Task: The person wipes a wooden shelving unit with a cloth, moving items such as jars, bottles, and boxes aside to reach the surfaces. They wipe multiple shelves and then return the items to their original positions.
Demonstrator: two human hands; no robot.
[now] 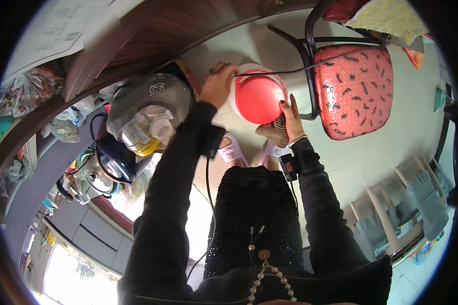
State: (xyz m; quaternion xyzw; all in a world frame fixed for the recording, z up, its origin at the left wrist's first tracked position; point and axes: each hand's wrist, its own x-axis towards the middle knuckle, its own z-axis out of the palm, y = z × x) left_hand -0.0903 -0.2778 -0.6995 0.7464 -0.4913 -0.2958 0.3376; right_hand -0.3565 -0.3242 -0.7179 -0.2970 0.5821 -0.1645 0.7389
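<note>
Before me, above the floor, is a round pink plastic container (260, 99) with a pale outer edge; I cannot tell whether its pink face is a lid or an inside. My right hand (293, 120) grips its near right side, with the thumb over the pink rim. A brown striped cloth (275, 131) is bunched under that hand, against the container. At the far left side, my left hand (218, 84) is blurred and bent close to the pale edge. Its fingertips are hard to make out. A thin black cord (290, 71) runs from beside it across the container towards the chair.
A chair with a red patterned seat (354, 91) stands to the right. On the left are a clear bag of plastic tubs (152, 122), a dark blue appliance (116, 158) and a glass-lidded pot (97, 175). Wooden furniture (152, 34) curves along the top. Grey cloths hang over a rack (389, 217).
</note>
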